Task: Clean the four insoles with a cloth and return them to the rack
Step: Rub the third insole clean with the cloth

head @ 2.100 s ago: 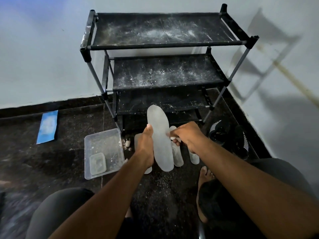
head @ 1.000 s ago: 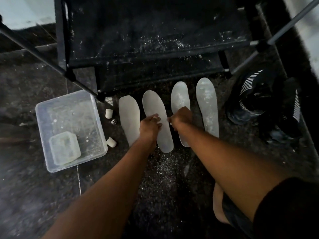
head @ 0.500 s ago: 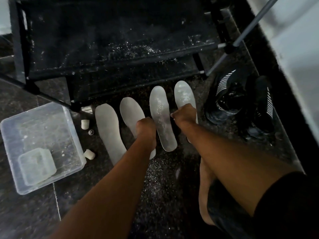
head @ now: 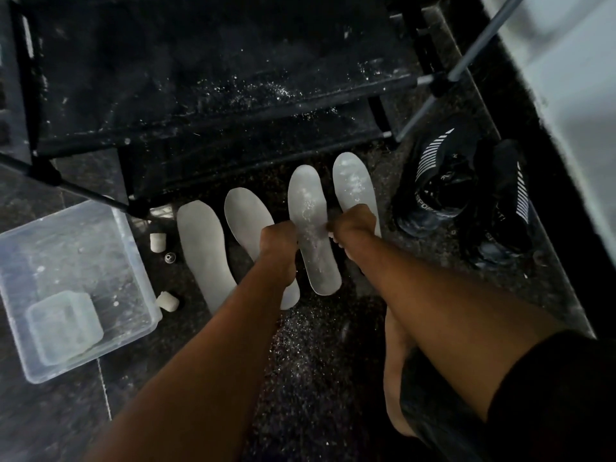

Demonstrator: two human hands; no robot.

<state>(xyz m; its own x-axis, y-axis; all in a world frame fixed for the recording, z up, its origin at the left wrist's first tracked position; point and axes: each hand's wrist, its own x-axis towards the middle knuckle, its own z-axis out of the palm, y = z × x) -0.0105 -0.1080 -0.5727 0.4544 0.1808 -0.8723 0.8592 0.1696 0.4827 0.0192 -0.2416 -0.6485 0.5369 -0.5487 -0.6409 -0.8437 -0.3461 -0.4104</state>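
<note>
Four pale insoles lie side by side on the dark floor in front of the black rack (head: 233,128). The leftmost insole (head: 203,248) and the second insole (head: 245,215) look plain. White powder speckles the third insole (head: 308,221) and the fourth insole (head: 353,181). My left hand (head: 278,238) is closed on the left edge of the third insole. My right hand (head: 353,225) is closed on its right edge and covers part of the fourth. No cloth is visible.
A clear plastic tub (head: 133,261) with a small box (head: 63,325) inside sits at the left, small white pieces (head: 168,300) beside it. A pair of black shoes (head: 433,181) stands at the right by the wall. My bare foot (head: 396,378) rests below.
The insole I held up earlier now lies on the floor in the row. Both hands have shifted right, from the second insole to the third. The view has dropped closer to the floor.
</note>
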